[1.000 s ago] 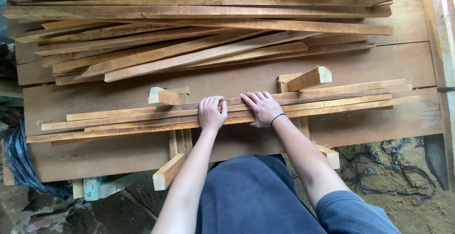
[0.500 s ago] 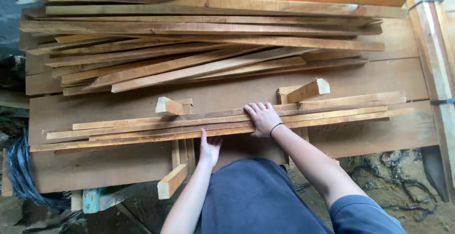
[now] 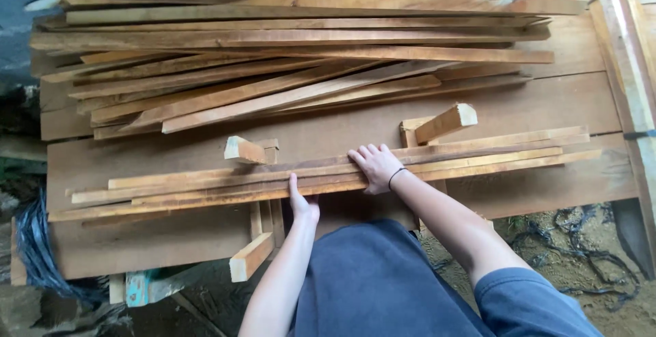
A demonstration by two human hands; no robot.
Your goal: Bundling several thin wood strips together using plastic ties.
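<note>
Slats (image 3: 205, 187), long thin strips of pale wood, lie in a loose bundle across the near part of a wide board table (image 3: 547, 105), running from left to right with a slight upward tilt toward the right. They rest on two wooden jigs, the left jig (image 3: 254, 207) and the right jig (image 3: 427, 129), each built from short blocks that stick up on the far side of the bundle. The right hand (image 3: 376, 166) lies flat on top of the slats near the middle, fingers spread and pointing away, a dark band round the wrist. The left hand (image 3: 302, 204) is just beside it at the near edge of the bundle, thumb up against the front slat, the other fingers tucked underneath and out of sight, so how tightly it grips cannot be told. Beyond the bundle, well apart, a big heap of slats (image 3: 273, 57) covers the far side of the table. Black cord (image 3: 31, 241) lies on the ground to the left.
</note>
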